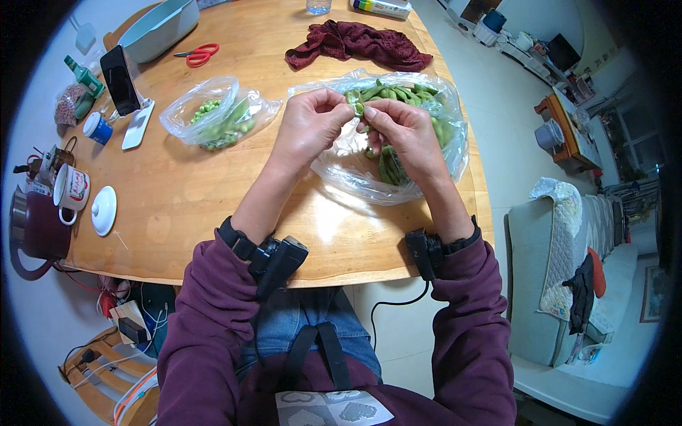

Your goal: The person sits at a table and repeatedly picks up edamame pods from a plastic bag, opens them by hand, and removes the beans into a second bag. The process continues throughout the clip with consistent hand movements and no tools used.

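My left hand (315, 123) and my right hand (406, 132) meet over a clear plastic bag (346, 183), both gripping a split green soybean pod (355, 101) between thumbs and fingertips. Whole green pods (397, 93) lie in that bag at its far side, and more (390, 168) lie below my right hand. Left of my hands, a smaller clear plastic bag (261, 109) holds shelled green beans (206, 111). The curled fingers of both hands partly hide the pod.
On the wooden table (176, 202) are a crumpled maroon cloth (362, 45), red-handled scissors (200, 55), a phone (120, 80) on a white stand, a blue-and-white cup (98, 128), an enamel mug (71, 187), a white lid (104, 210) and a pale blue basin (160, 31).
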Demonstrator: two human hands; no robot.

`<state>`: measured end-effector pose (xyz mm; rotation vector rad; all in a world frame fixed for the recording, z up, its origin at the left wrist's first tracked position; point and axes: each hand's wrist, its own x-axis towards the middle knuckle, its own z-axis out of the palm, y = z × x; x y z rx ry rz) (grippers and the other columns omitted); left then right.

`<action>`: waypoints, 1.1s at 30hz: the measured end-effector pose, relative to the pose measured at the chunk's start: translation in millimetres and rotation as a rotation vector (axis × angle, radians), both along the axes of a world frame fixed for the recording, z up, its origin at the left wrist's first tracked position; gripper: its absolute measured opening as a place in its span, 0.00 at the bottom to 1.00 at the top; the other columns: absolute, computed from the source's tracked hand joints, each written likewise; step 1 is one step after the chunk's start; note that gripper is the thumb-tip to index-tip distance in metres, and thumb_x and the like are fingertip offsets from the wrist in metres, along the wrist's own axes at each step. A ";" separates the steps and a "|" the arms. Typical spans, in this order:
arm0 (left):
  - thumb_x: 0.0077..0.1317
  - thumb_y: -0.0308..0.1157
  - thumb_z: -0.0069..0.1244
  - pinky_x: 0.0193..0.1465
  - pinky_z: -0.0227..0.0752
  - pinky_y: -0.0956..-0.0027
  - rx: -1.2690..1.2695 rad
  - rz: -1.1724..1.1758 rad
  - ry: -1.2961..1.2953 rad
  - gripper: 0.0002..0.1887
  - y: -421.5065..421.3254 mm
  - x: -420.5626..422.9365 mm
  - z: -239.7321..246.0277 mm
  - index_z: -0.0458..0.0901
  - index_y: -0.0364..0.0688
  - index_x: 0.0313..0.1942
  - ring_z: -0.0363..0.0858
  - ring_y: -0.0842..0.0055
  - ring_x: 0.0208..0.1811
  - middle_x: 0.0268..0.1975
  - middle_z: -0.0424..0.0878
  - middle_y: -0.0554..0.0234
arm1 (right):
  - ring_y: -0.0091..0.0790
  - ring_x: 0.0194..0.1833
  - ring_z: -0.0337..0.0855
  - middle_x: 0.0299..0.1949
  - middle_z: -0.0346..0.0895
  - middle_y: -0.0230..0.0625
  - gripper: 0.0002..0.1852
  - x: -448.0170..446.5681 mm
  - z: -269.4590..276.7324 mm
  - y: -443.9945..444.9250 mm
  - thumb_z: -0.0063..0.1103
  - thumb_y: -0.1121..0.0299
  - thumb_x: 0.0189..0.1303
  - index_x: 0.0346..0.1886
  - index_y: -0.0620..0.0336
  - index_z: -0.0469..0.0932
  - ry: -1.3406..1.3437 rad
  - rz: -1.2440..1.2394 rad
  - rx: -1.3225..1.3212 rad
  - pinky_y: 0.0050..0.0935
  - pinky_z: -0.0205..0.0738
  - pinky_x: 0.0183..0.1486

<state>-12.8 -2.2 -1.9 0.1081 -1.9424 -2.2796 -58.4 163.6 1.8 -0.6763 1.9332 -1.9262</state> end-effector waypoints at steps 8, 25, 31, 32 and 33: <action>0.57 0.23 0.53 0.26 0.67 0.78 -0.708 0.195 0.472 0.08 8.7 3.8 -1.9 0.76 0.36 0.37 0.72 0.87 0.23 0.23 0.74 0.63 | 0.18 0.25 0.74 0.29 0.78 0.30 0.10 0.4 0.1 0.3 0.56 0.69 0.66 0.42 0.69 0.79 -0.055 -0.025 -0.002 0.17 0.70 0.26; 0.58 0.26 0.53 0.31 0.75 0.68 -0.755 0.144 0.529 0.06 6.1 5.7 0.4 0.76 0.35 0.35 0.80 0.69 0.27 0.27 0.79 0.54 | 0.17 0.23 0.73 0.26 0.77 0.28 0.09 1.4 2.2 0.5 0.58 0.68 0.64 0.39 0.66 0.80 -0.028 -0.092 0.027 0.16 0.67 0.24; 0.58 0.26 0.52 0.29 0.75 0.71 -0.664 0.172 0.500 0.05 7.9 4.2 -0.2 0.76 0.36 0.35 0.81 0.76 0.25 0.26 0.80 0.58 | 0.17 0.21 0.72 0.25 0.77 0.28 0.10 2.8 5.8 3.6 0.59 0.68 0.64 0.38 0.67 0.80 -0.031 -0.119 0.043 0.15 0.67 0.24; 0.58 0.26 0.52 0.29 0.74 0.72 -0.622 0.173 0.479 0.05 5.3 2.6 -0.5 0.77 0.37 0.35 0.81 0.77 0.25 0.25 0.81 0.59 | 0.17 0.21 0.72 0.25 0.76 0.28 0.10 2.5 5.8 4.4 0.59 0.68 0.64 0.38 0.67 0.80 -0.031 -0.130 0.041 0.15 0.67 0.24; 0.59 0.26 0.53 0.30 0.74 0.74 -0.629 0.218 0.466 0.05 -0.3 0.9 0.1 0.77 0.37 0.35 0.79 0.81 0.26 0.26 0.81 0.63 | 0.17 0.21 0.72 0.26 0.76 0.28 0.10 1.8 5.6 4.1 0.59 0.68 0.64 0.39 0.67 0.80 -0.022 -0.120 0.012 0.15 0.67 0.24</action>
